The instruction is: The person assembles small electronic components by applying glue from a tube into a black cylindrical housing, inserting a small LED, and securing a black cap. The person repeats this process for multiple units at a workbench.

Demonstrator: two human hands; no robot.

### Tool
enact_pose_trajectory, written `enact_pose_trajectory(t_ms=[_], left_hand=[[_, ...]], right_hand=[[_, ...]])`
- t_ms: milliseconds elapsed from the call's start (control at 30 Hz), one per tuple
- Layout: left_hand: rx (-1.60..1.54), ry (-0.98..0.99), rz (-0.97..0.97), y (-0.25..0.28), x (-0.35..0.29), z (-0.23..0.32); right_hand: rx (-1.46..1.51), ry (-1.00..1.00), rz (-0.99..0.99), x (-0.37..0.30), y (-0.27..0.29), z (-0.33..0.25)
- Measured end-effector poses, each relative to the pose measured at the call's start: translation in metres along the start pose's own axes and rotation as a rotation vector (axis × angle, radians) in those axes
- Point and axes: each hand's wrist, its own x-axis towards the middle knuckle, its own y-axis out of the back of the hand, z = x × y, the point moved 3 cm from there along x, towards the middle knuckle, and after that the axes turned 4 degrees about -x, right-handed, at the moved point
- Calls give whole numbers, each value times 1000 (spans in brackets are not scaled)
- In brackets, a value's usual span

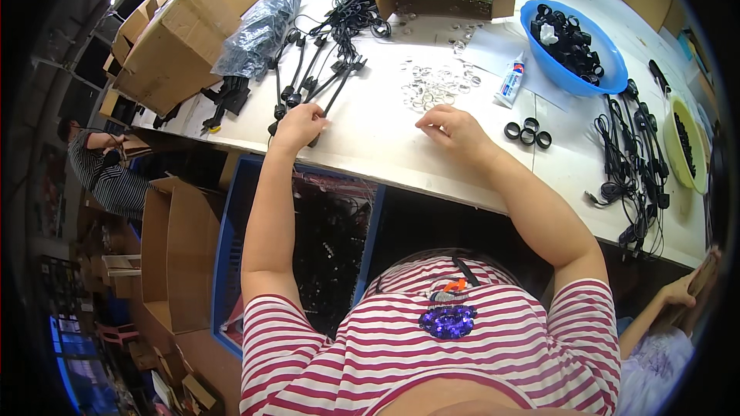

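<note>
Holds left hand (297, 128) with curled fingers (313, 111) at ten o'clock from mid-view, right hand (455, 131) with bent fingers at two; slants right forearm (532, 199) toward half past ten.

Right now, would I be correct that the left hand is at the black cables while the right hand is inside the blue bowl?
Not quite: the head view shows the right hand near the clear rings, apart from the blue bowl. The left hand is at the black cables.

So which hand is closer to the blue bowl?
Right. The right hand is left of the blue bowl and nearer the body, with the tube between them; the left hand is farther left, at the black cables.
</note>
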Motion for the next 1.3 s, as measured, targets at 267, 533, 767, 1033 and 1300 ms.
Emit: enact_pose_trajectory(t_ms=[267,533,767,1033,1300], left_hand=[[91,-258,464,23,97,43],[454,-30,406,22,229,56],[403,22,208,-15,274,59],[343,-1,279,-25,318,60],[-39,-401,350,-8,329,31]], right_hand=[[-20,47,-48,2,-7,-4],[3,96,-82,7,-7,-3],[21,-20,-145,12,-5,-4],[32,-92,-147,19,-4,-1],[43,-99,-148,17,-6,7]])
